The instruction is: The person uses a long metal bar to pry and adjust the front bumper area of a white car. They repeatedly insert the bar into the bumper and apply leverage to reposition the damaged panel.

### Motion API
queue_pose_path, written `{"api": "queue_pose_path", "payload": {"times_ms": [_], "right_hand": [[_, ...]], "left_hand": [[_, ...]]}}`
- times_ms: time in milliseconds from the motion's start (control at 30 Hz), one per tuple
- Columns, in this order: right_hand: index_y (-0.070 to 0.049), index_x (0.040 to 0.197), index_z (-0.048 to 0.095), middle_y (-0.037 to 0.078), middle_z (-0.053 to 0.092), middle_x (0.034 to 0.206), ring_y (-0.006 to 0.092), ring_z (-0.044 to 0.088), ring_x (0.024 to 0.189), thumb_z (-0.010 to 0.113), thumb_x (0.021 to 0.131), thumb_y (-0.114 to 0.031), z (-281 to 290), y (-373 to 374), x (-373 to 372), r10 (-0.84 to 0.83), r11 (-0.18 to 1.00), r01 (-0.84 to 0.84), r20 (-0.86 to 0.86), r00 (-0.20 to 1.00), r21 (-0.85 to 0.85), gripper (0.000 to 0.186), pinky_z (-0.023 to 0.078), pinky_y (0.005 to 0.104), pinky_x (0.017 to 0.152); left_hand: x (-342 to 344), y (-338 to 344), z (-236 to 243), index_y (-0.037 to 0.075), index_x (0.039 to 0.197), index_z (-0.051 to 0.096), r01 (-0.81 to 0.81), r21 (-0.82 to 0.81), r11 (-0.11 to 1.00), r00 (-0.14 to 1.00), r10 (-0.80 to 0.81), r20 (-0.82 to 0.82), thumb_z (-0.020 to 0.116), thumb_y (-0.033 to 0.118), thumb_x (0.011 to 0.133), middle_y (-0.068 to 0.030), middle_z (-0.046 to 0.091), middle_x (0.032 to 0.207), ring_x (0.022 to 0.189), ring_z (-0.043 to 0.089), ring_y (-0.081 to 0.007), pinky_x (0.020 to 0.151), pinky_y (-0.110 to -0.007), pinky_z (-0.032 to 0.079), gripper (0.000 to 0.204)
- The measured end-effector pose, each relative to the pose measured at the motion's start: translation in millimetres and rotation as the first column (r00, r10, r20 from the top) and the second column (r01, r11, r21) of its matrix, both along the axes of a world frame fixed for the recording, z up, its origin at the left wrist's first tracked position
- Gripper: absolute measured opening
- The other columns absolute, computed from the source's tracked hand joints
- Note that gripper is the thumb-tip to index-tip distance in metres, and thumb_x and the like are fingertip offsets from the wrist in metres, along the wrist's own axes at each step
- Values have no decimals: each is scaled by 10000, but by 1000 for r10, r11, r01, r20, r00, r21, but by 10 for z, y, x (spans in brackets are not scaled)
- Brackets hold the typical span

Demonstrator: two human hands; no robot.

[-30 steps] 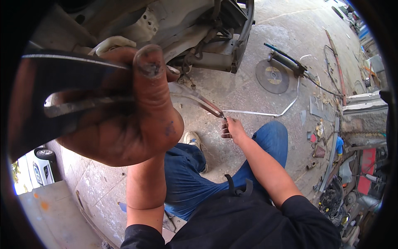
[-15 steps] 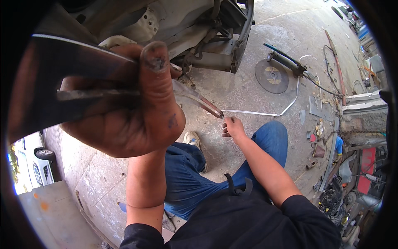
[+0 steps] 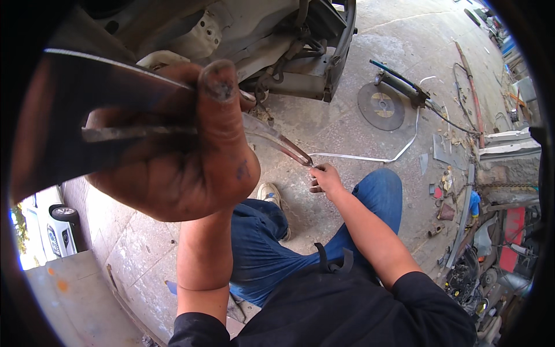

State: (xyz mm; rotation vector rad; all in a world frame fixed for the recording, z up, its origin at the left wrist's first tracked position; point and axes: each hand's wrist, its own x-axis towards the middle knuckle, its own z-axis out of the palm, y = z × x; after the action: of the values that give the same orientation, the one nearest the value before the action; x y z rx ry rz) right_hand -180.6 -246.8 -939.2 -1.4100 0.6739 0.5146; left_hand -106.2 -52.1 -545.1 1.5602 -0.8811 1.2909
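My left hand (image 3: 185,156) is large and close at upper left, its fingertips and thumb dirty. The thumb presses against the curled fingers, closed on a long metal piece. A broad, dark, glossy flat part (image 3: 49,115) with a bright edge reaches left from this hand. On the other side, two narrow, worn metal bars (image 3: 277,139) run down to the right and come together at a tip. There my right hand (image 3: 328,180) has its fingers curled at the tip, seeming to grip it. What lies inside the left fist is hidden, and I cannot tell the tool's kind.
An opened-up vehicle body (image 3: 289,75) stands just ahead. A round dark disc (image 3: 380,106) lies on the concrete beside a black tool with a cable. White strap (image 3: 358,158) crosses the floor. Scrap and parts (image 3: 468,277) line the right side; a white car (image 3: 52,225) is at far left.
Almost nothing differs. Both hands and the metal piece sit very slightly lower and further right in the picture, and the hold is the same.
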Motion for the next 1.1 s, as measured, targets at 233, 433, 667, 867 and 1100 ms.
{"api": "queue_pose_path", "payload": {"times_ms": [233, 433, 667, 867, 1100], "right_hand": [[-2, 1119, 642, 86, 655, 945, 201, 667, 747, 641, 1056, -224, -30, 8, 26, 51, 998, -50, -40, 998, 33, 231, 656, 405, 624], [-3, 1048, 700, 140, 714, 893, 256, 729, 821, 653, 1015, -245, -259, -69, 2, 166, 979, -179, -126, 978, -98, 249, 636, 433, 638], [40, 1119, 735, 239, 770, 988, 285, 772, 886, 660, 985, -378, -634, -49, -46, 558, 576, -275, 124, 820, -770, 445, 614, 449, 719], [6, 1092, 718, 82, 710, 869, 183, 709, 761, 608, 1084, -281, -390, 2, 25, 101, 987, -85, 110, 989, -139, 307, 586, 354, 625], [-6, 1077, 708, 185, 739, 919, 341, 734, 830, 621, 1054, -287, -301, 10, 73, 252, 894, -149, 198, 947, -423, 295, 585, 473, 725]], "left_hand": [[-16, 57, -18, 93, 1522, 311, 15, 38, 999, 1000, -15, 2, 714, -7, 1021, -170, 766, 989, 590, 700, -171, 511, -267, 611, 651], [2, 82, 7, 78, 1536, 292, 1, 71, 997, 1000, -2, 17, 704, -3, 1029, -169, 768, 989, 575, 683, -165, 508, -263, 601, 659], [2, 40, 14, 50, 1509, 302, 4, 20, 1000, 1000, -4, 1, 702, -1, 1031, -165, 765, 952, 578, 689, -164, 521, -257, 600, 625], [3, 38, 16, 27, 1486, 311, 2, 5, 1000, 1000, -2, -7, 701, 1, 1034, -162, 763, 920, 581, 694, -163, 533, -252, 600, 598], [-38, 19, 52, 0, 1459, 321, -16, -36, 999, 1000, 15, -25, 699, 4, 1036, -158, 760, 883, 584, 700, -161, 546, -246, 599, 567]]}}
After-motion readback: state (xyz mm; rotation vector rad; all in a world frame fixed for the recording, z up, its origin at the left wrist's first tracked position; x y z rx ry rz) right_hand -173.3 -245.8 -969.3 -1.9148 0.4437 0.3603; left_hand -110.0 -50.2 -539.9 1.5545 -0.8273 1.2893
